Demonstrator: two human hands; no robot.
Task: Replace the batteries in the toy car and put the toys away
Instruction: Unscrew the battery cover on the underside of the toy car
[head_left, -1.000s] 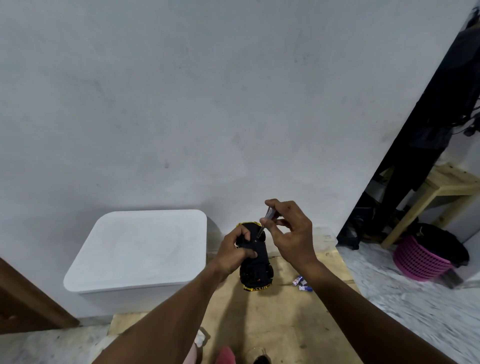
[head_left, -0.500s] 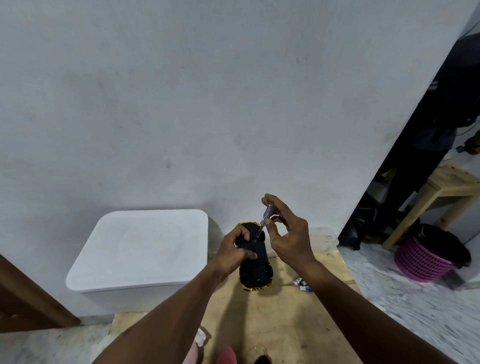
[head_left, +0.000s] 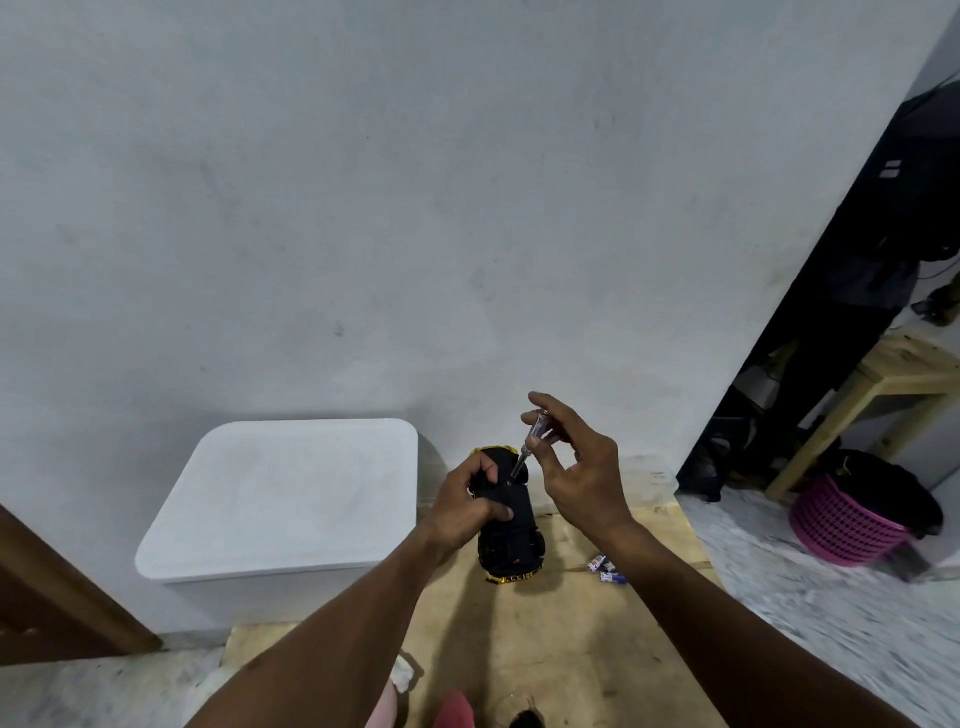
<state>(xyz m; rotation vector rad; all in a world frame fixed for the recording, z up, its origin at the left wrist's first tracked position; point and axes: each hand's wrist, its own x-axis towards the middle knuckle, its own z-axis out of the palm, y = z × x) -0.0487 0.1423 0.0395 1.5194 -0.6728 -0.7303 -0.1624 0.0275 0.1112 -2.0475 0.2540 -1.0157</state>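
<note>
From the head camera, the left hand covers much of the toy car, its fingers clenched round the body, so the wheels on that side are hidden; the print on the batteries lying on the wooden board just right of the car is too small to read. The car is black with yellow trim at both ends, held underside up above the board, beside the white lidded box; the right hand pinches a clear-handled screwdriver between thumb and fingers, its tip set on the car's underside.
</note>
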